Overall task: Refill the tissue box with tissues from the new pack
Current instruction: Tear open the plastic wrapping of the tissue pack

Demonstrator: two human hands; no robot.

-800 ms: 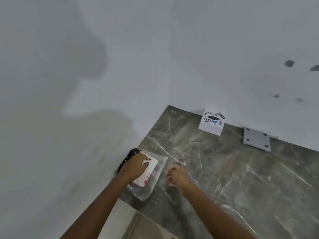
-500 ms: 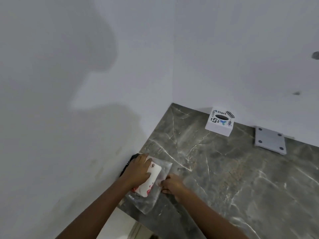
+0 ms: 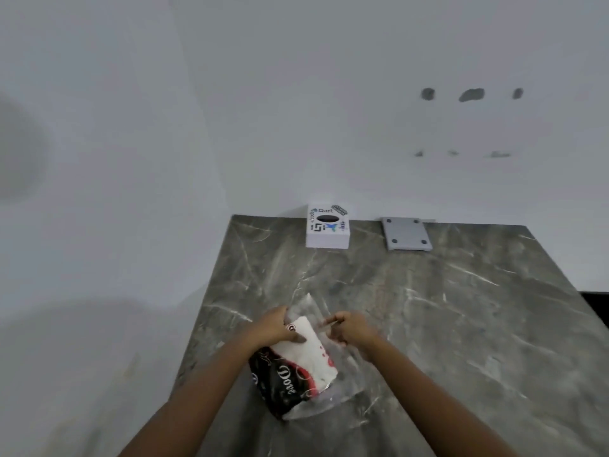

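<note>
The new tissue pack [image 3: 296, 367], white tissues in a clear wrapper with a black and red printed end, lies on the grey marble counter [image 3: 445, 324] near its front. My left hand [image 3: 275, 328] grips the pack's far left end. My right hand [image 3: 349, 328] pinches the loose clear plastic at the pack's far right. The white tissue box [image 3: 327, 230], stickered and with a dark oval slot on top, stands against the back wall, well away from both hands.
A flat grey plate [image 3: 407, 234] with four holes lies to the right of the tissue box by the wall. White walls close off the counter's left and back. The counter's right edge drops to a dark gap [image 3: 596, 305].
The view has swung, so the counter now appears square-on. My right hand has taken hold of the wrapper's plastic. The pack has come away from the left wall toward the counter's middle.
</note>
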